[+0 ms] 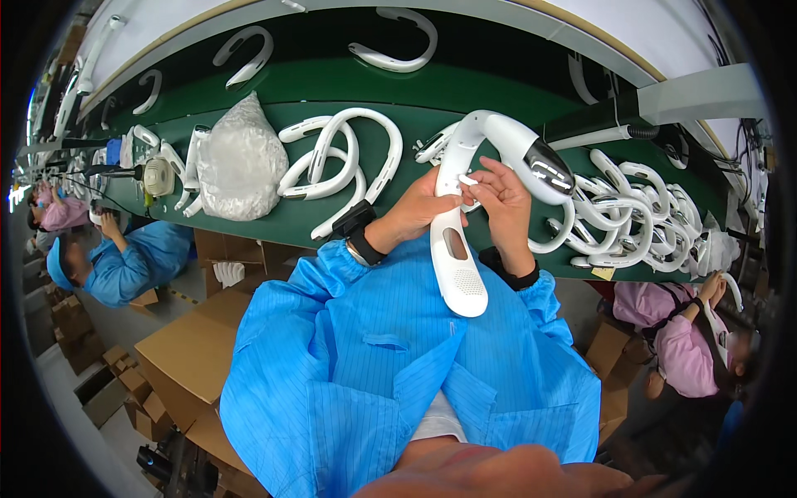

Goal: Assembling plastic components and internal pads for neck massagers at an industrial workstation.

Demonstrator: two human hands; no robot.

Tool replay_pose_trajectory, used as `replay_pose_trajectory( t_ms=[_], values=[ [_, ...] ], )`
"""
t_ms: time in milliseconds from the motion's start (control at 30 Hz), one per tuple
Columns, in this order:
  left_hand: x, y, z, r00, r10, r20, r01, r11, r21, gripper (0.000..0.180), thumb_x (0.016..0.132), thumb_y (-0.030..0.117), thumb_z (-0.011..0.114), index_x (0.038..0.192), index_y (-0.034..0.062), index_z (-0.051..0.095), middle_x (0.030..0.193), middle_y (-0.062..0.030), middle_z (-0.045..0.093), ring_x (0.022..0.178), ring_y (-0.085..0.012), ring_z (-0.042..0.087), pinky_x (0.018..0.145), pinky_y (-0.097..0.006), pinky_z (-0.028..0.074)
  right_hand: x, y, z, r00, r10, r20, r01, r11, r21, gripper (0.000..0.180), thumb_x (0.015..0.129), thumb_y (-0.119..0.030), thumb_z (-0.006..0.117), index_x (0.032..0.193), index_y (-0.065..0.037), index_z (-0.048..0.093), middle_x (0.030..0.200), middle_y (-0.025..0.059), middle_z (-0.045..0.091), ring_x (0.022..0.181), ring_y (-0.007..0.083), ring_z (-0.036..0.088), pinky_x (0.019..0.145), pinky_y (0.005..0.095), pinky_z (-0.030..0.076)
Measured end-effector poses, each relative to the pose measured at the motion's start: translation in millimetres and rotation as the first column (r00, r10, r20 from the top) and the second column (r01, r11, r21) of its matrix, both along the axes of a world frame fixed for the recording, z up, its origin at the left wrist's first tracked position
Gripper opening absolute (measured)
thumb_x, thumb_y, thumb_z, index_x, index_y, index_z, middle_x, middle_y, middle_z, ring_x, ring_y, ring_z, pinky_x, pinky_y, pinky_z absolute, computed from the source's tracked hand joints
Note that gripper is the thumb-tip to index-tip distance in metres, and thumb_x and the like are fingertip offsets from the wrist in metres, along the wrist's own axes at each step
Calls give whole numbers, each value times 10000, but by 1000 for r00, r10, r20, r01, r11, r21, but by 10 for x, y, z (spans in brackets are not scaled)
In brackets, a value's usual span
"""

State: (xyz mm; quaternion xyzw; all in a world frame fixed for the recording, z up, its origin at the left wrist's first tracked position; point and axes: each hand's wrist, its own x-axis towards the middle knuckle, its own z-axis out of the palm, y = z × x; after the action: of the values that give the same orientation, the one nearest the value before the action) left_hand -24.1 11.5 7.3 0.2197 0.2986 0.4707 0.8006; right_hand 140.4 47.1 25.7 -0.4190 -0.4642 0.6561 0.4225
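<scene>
green matting covers the long workbench that curves across the far half of the head view, with a darker conveyor strip running beyond it. just above the bench's near edge, in the middle, both hands hold one white u-shaped neck fan: the left hand is wrapped around its near arm from the left, thumb on the shell, while the right hand pinches the same arm from the right, fingertips meeting the left thumb at a small white piece. the fan's far arm curls to the right and ends in a dark glossy cap, and its near arm hangs down over the blue smock, showing an oval slot and a dotted grille. left of the hands lie loose white neck bands and a crumpled clear plastic bag; to the right sits a dense heap of the same white shells. a worker in blue sits at the far left, another in pink at the right, with cardboard boxes on the floor.
</scene>
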Motion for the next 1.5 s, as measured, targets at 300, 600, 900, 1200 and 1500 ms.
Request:
replay_pose_trajectory(
  t_ms=[300,600,900,1200,1500],
  values=[
    [-60,-30,57,1000,-7,23,7,1000,-6,549,831,46,587,1322,58,342,1019,-97,569,750,-177,651,646,-297,560,-69,-31,7,931,-13,364,-180,854,489,124,749,29,660,857,-19,698,864,98,681,837,190,637,741,280,500],
    [-118,-89,29,995,-31,95,28,999,39,530,927,142,522,1391,76,276,1057,-110,582,764,-182,649,671,-307,558,-126,-86,152,901,-16,433,-238,817,526,179,678,61,666,840,-15,661,905,99,627,829,269,584,706,340,472],
    [-131,-164,27,996,-12,92,-11,969,247,517,957,159,470,1415,77,244,1240,-138,519,901,-216,637,750,-323,550,-81,-94,140,914,-146,379,-193,665,721,296,649,22,705,937,-34,670,945,113,639,828,263,602,671,323,492],
    [-162,-92,221,992,101,-75,-56,888,456,444,984,212,416,1375,37,301,1204,-109,522,1062,-141,539,866,-291,467,-70,-219,41,971,-34,237,-22,974,226,185,842,-8,571,1027,12,578,1114,120,573,909,208,585,804,333,491],
    [-97,-42,116,977,58,-206,9,950,311,455,937,159,518,1345,11,381,1228,-80,527,1101,-144,510,921,-293,424,-103,-304,-5,999,-1,-52,-4,996,-84,249,866,-140,633,1075,-14,581,951,60,597,854,120,552,700,281,463]
  ],
)
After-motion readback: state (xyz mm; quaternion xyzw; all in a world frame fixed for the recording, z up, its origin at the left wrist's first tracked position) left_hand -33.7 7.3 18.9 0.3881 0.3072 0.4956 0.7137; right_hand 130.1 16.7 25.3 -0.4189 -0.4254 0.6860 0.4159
